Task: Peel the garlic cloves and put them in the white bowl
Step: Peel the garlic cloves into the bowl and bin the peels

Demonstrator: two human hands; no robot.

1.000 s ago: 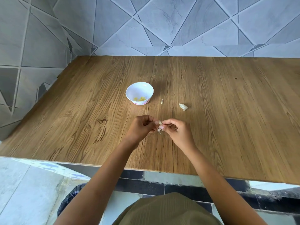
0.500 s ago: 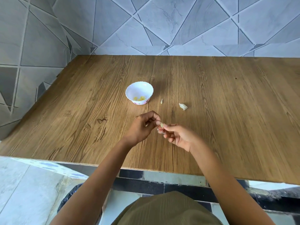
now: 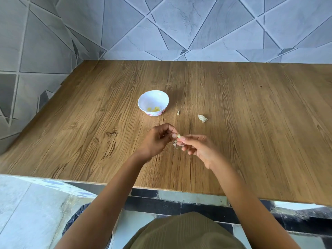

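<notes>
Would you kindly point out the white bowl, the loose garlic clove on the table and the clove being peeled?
white bowl [image 3: 152, 99]: head view, inner wall.
loose garlic clove [image 3: 202, 118]: head view, its middle.
held clove [image 3: 179, 136]: head view, exposed tip.

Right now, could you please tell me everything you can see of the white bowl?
The white bowl stands upright on the wooden table. It is round, with a scalloped rim and a pink patterned band near its foot; it looks like plastic, though I cannot be sure. A few yellowish peeled pieces lie in its bottom. Nothing else touches it: the left hand and right hand, pinching a garlic clove, are nearer the person.
</notes>
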